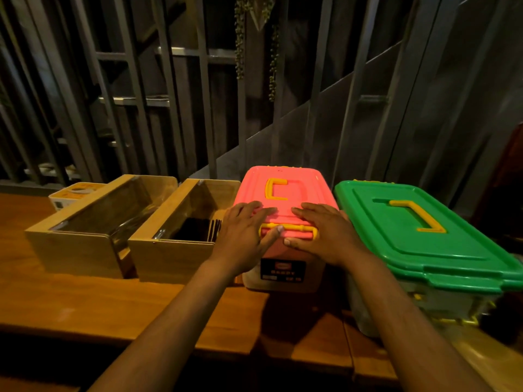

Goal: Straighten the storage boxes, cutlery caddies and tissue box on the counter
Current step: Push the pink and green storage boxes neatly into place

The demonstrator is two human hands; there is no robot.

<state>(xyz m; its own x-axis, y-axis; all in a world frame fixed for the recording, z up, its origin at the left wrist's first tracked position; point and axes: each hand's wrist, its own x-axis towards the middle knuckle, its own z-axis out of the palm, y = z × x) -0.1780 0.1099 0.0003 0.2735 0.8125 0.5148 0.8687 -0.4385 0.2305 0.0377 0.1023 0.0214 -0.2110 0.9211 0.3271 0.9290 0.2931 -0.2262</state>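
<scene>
Here both hands lie flat on the near end of the pink-lidded storage box (285, 193), which stands on the wooden counter (113, 301). The left hand (246, 230) rests with spread fingers on the lid's left part, its thumb touching the yellow latch (294, 228) at the front edge. The right hand (322, 230) rests on the right part, its thumb under the same latch. Neither hand closes around anything; the palms only press on the lid. Just beside this box, on the right, stands the green-lidded storage box (418, 239), turned at a slight angle and reaching nearer to the counter's front edge. On the left, two wooden cutlery caddies (169, 250) stand side by side, the nearer one touching the pink box; dark cutlery shows inside it. Behind the far caddy the tissue box (73, 193) is partly hidden. Behind the counter a metal railing (169, 80) rises.
</scene>
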